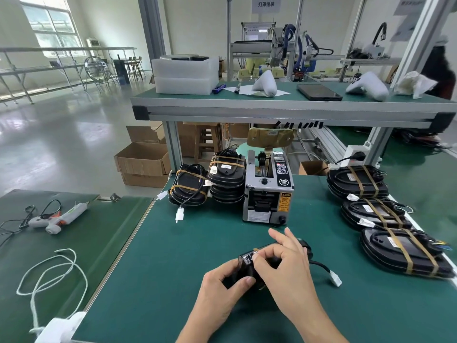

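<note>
View: head
Part: black part [248,269] sitting in both hands over the table [173,268], near its front edge, in front of the dispenser [268,191]
Left hand [222,280]: curling round the part's near end, gripping it
Right hand [284,258]: pinching a shiny strip [247,258] on top of the part, other fingers spreading loosely
Cable [320,264]: trailing right from the part, plug [335,278] lying on the table
Bundles [400,251]: taped stacks lining the right edge; more [190,186] sitting at the back, left of the dispenser

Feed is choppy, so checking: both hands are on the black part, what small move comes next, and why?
Probably press the shiny strip flat onto the black part: the right hand pinches it at the part's end, while the left hand grips the part.
</note>
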The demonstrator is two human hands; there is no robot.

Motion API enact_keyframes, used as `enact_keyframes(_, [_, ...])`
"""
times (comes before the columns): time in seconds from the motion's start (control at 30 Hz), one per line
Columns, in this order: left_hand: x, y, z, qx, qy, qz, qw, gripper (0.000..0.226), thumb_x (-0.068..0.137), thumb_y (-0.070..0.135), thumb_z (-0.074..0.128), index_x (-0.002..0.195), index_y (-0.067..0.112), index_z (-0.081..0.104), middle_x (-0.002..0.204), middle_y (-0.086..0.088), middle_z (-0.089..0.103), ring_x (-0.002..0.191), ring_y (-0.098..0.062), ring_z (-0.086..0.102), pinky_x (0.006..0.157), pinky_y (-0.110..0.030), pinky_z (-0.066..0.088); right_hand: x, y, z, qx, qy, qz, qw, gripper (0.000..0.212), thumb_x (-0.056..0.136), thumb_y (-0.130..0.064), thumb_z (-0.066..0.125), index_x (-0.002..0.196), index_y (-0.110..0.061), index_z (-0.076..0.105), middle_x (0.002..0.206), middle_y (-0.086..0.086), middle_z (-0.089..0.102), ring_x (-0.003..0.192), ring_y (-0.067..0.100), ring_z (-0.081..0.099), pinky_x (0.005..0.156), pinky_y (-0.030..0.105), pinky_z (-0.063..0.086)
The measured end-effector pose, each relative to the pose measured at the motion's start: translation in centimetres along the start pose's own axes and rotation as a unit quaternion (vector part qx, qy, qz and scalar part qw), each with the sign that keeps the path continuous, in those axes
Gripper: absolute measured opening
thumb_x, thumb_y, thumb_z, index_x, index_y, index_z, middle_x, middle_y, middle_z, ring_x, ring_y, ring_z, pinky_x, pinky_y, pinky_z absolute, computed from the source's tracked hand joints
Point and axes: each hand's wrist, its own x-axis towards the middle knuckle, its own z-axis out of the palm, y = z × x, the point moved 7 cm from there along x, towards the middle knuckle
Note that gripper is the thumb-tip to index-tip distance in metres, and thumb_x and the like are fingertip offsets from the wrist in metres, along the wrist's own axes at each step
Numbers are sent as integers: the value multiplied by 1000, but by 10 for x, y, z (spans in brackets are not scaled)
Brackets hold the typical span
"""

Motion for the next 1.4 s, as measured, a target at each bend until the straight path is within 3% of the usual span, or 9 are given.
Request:
enact_keyframes(0.63, [-1,-1,0,-5,-5,2,1000,38,91,42,79,128,46,73,123,18,77,119,-6,71,101,-19,52,1,1,0,11,-12,17,1000,20,90,-24,74,70,-23,72,141,-26,51,148,-9,13,127,35,-6])
enact_keyframes(0.83, [0,-4,-1,-4,2,-2,1000,36,89,48,78,124,47,74,116,15,79,113,-8,73,98,-20,54,2,2,-3,49,-1,26,998,19,89,-23,75,70,-24,74,139,-24,56,145,-9,19,128,43,7])
enact_keyframes(1.0, [1,-7,0,-3,-6,-2,1000,38,90,45,79,128,46,73,121,16,78,116,-10,72,102,-25,55,0,2,-1,26,-10,25,999,19,89,-24,75,70,-23,73,143,-24,52,141,-15,13,128,39,0])
enact_keyframes(1.17, [1,-5,0,0,-7,1,1000,39,91,45,78,129,46,72,124,19,76,119,-6,71,101,-18,52,0,-2,1,-12,-8,18,1000,19,90,-26,74,71,-25,71,146,-22,49,139,-16,9,127,33,-7])
enact_keyframes(1.4, [1,-5,1,-2,-13,3,1000,39,94,45,78,132,45,71,127,19,75,123,-6,69,104,-22,52,0,-3,5,-46,-4,21,999,21,90,-30,71,69,-28,66,150,-18,49,152,-3,11,127,34,-6])
